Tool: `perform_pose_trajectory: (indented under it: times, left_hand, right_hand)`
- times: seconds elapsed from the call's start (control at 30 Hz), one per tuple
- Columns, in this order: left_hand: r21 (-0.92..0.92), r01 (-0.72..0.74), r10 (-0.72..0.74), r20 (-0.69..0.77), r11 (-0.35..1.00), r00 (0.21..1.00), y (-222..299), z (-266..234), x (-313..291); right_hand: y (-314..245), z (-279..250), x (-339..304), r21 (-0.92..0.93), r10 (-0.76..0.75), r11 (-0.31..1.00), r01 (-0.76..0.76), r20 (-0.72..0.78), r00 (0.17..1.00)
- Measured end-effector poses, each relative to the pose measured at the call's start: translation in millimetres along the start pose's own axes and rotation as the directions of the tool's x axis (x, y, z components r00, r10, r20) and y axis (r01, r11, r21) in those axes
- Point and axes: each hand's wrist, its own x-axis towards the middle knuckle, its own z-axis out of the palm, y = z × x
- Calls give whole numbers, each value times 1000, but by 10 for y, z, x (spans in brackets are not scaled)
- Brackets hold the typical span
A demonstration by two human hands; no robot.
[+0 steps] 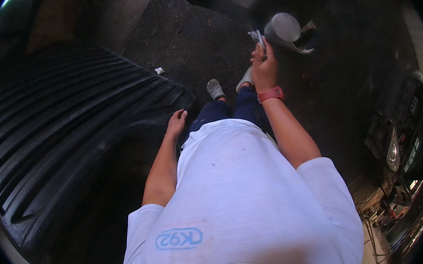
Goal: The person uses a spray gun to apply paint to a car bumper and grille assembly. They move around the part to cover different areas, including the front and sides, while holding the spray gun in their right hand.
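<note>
Spray gun: what looks like a grey metal spray gun [284,28] with a round cup is well apart from the black ribbed sheet [70,118], to its right and beyond its far edge.
Right hand: the hand [264,72] has its fingers wrapped around the gun's handle side, right of the ribbed sheet.
Watch: a red wristwatch [274,94] sits on the right wrist.
Left hand: the hand [176,122] hangs just beside the ribbed sheet's right edge, fingers loosely curled and grasping nothing visible; I cannot tell whether it touches the sheet.
Shoes: pale clogs [215,89], right of the ribbed sheet.
Mat: a dark patterned floor mat [190,33] spreads beyond the ribbed sheet.
Scrap: a small white scrap [160,70] is near the ribbed sheet's far edge.
Clutter: jumbled parts [398,150] stand well to the ribbed sheet's right, too dim to sort out.
</note>
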Motion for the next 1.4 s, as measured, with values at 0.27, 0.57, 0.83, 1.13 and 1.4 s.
perform_pose_trajectory:
  times: [0.27,0.57,0.83,1.13,1.4]
  left_hand:
    - [26,-29,29,-7,999,1000,254,-1,19]
    - [46,-2,2,-14,999,1000,119,-35,62]
    - [3,21,-21,8,1000,1000,10,95,101]
    - [11,8,-9,34,1000,999,20,127,200]
    - [17,4,-4,30,1000,1000,51,69,267]
  right_hand:
    - [-297,-10,54,-101,-43,994,45,25,999]
    - [-679,251,451,109,-141,985,134,63,988]
    - [-803,-528,519,122,23,992,-23,2,1000]
    - [-948,-597,563,132,-149,981,139,70,986]
    - [-845,-717,425,83,-29,996,12,200,979]
